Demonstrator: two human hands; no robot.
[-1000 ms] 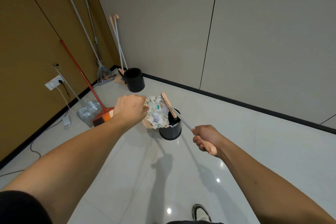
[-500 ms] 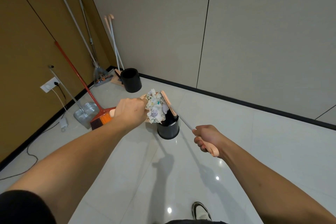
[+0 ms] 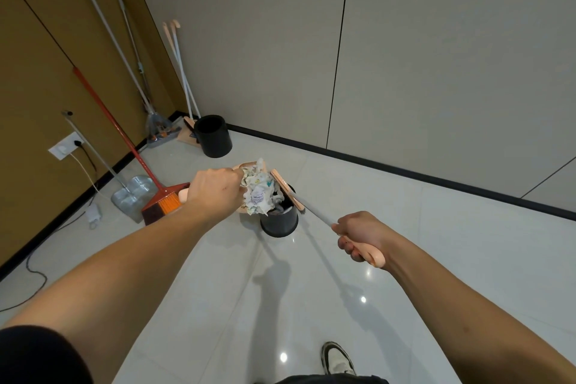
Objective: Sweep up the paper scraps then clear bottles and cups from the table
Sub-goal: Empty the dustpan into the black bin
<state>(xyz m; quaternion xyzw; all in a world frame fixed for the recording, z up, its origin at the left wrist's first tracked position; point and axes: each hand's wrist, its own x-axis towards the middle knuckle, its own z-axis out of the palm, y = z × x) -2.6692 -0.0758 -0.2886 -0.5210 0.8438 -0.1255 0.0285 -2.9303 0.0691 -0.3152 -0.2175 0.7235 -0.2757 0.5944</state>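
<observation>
My left hand point(image 3: 216, 191) grips the handle of a pink dustpan point(image 3: 240, 208), tipped over a small black bin point(image 3: 279, 222) on the floor. A wad of crumpled paper scraps point(image 3: 257, 193) clings at the pan's mouth above the bin. My right hand point(image 3: 358, 235) grips the pink end of a small broom's handle point(image 3: 371, 254). Its grey shaft runs up-left to the pink brush head point(image 3: 285, 188), which lies against the scraps over the bin's rim. No table, bottles or cups are in view.
A second black bin point(image 3: 213, 135) stands in the corner with pink-handled brooms point(image 3: 177, 65) and mops leaning beside it. A red-handled broom point(image 3: 160, 201) and a clear dustpan point(image 3: 132, 195) lean on the left wall by a socket point(image 3: 67, 145) and cable. My shoe point(image 3: 338, 358) is below.
The dustpan has tipped further over the bin and the scraps have slid lower toward its opening. The brush head stays pressed against them.
</observation>
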